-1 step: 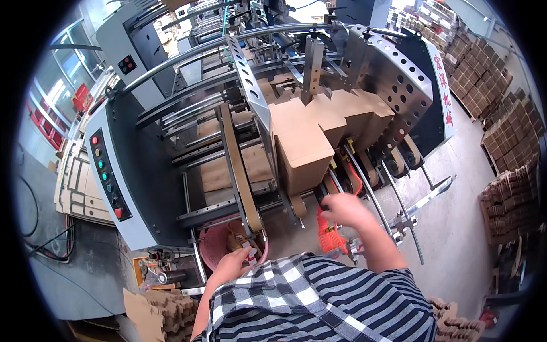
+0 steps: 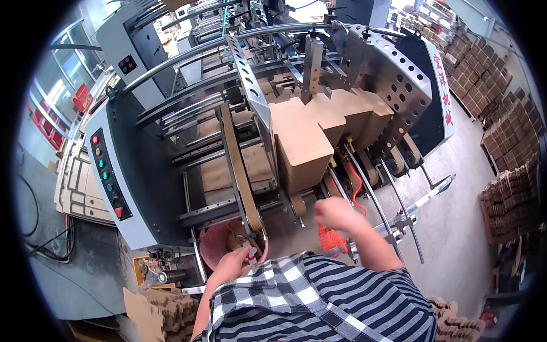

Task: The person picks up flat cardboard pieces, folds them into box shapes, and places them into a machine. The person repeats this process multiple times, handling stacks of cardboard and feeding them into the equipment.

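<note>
Low in front of me, my left hand (image 2: pixel 231 265) is closed around a small white bottle (image 2: pixel 252 255), beside the rim of a pink basket (image 2: pixel 212 251). Farther right, my right hand (image 2: pixel 337 215) hovers just above an orange coiled air hose (image 2: pixel 330 238). Motion blurs its fingers, so what they hold does not show. Beyond that hand, a stack of flat brown cardboard blanks (image 2: pixel 305 142) stands upright in the machine's feed, between perforated metal side plates (image 2: pixel 393 80).
A button panel (image 2: pixel 107 176) runs down the machine's left side. Metal rods (image 2: pixel 399 196) jut out at right. Cardboard stacks (image 2: pixel 162 313) lie by my left side, and more bundles (image 2: pixel 510 199) line the right. A yellow-edged box (image 2: pixel 149 273) holds tools.
My right hand has shifted slightly left. The coiled orange hose has moved with it, and its loose loop by the rods sits farther right. My left hand stays in place.
</note>
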`<state>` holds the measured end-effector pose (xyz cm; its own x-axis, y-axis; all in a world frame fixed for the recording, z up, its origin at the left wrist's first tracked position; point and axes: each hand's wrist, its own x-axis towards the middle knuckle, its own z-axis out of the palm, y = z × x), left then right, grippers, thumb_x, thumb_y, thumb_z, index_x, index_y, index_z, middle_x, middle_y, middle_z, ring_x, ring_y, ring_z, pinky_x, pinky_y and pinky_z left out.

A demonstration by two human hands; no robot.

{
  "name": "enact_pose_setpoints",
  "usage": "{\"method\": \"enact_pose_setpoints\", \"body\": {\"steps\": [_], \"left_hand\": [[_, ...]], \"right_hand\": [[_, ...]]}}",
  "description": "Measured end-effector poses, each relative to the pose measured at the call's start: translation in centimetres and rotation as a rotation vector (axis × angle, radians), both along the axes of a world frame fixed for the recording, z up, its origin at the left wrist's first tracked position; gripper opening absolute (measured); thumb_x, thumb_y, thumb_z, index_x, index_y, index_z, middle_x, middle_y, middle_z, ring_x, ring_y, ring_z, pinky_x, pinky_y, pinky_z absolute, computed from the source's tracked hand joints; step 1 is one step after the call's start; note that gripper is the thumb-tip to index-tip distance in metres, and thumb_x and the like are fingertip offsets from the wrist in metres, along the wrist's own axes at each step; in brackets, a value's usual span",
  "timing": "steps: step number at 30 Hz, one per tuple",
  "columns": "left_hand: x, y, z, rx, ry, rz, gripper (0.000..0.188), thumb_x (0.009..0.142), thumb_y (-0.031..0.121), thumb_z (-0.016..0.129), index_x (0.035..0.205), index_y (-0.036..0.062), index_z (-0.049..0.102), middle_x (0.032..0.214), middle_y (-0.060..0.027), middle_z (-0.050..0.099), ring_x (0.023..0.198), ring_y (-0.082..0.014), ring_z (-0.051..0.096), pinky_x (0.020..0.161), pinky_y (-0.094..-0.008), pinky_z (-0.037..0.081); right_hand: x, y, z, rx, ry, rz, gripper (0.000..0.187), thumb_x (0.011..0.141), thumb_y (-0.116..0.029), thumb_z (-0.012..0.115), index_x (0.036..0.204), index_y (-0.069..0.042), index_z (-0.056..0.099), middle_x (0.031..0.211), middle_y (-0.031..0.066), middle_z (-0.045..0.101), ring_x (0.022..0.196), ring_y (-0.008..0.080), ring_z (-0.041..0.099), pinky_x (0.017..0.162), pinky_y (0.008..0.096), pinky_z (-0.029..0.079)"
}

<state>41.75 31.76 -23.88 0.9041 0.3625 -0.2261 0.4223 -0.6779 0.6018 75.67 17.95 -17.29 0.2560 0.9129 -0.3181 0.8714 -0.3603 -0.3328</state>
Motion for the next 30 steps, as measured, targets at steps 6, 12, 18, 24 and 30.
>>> {"method": "enact_pose_setpoints", "body": {"steps": [6,12,18,24,30], "left_hand": [[-3.6,-1.2,-4.3,-0.22,-0.012,0.133,0.057,0.079,0.016,0.069,0.13,0.0026,0.048,0.12,-0.0208,0.058,0.106,-0.0396,0.058,0.087,-0.0436,0.048],[-7.4,-3.6,-6.7,-0.312,0.08,0.252,0.058,0.081,0.014,0.061,0.137,0.0077,0.046,0.128,-0.0206,0.056,0.117,-0.0366,0.055,0.098,-0.0411,0.044],[-8.2,-4.5,-6.8,-0.27,0.186,0.136,0.056,0.084,0.023,0.059,0.136,0.0061,0.047,0.13,-0.0215,0.055,0.123,-0.0358,0.051,0.102,-0.041,0.042],[-4.1,-4.2,-3.0,0.004,0.257,-0.256,0.054,0.083,0.028,0.062,0.131,0.0056,0.05,0.12,-0.0212,0.059,0.111,-0.0379,0.057,0.093,-0.0433,0.047],[-1.8,-10.2,-0.3,0.04,0.074,-0.541,0.056,0.081,0.024,0.067,0.13,0.0036,0.05,0.121,-0.0204,0.058,0.11,-0.039,0.057,0.092,-0.0439,0.047]], "right_hand": [[-9.9,2.0,-9.4,-0.364,0.042,0.413,0.027,0.081,-0.02,0.058,0.098,-0.003,0.07,0.1,0.0165,0.069,0.098,0.0331,0.067,0.078,0.0443,0.056],[-11.3,-2.7,-22.0,-0.29,0.405,0.366,0.029,0.085,-0.033,0.055,0.106,-0.019,0.07,0.105,0.0082,0.069,0.099,0.0294,0.066,0.084,0.0431,0.052],[-14.5,-5.5,-17.2,-0.319,0.298,0.268,0.025,0.084,-0.024,0.051,0.098,-0.014,0.07,0.104,0.0142,0.068,0.099,0.0359,0.066,0.084,0.0459,0.053],[-15.4,-15.1,-27.4,-0.037,0.561,-0.103,0.028,0.081,-0.027,0.057,0.094,-0.006,0.071,0.099,0.0204,0.068,0.091,0.0399,0.064,0.08,0.0475,0.051],[-21.7,-40.7,-32.2,-0.45,0.25,-0.949,0.03,0.082,-0.018,0.056,0.106,-0.007,0.07,0.115,0.0174,0.065,0.111,0.0321,0.061,0.092,0.0428,0.05]]}}
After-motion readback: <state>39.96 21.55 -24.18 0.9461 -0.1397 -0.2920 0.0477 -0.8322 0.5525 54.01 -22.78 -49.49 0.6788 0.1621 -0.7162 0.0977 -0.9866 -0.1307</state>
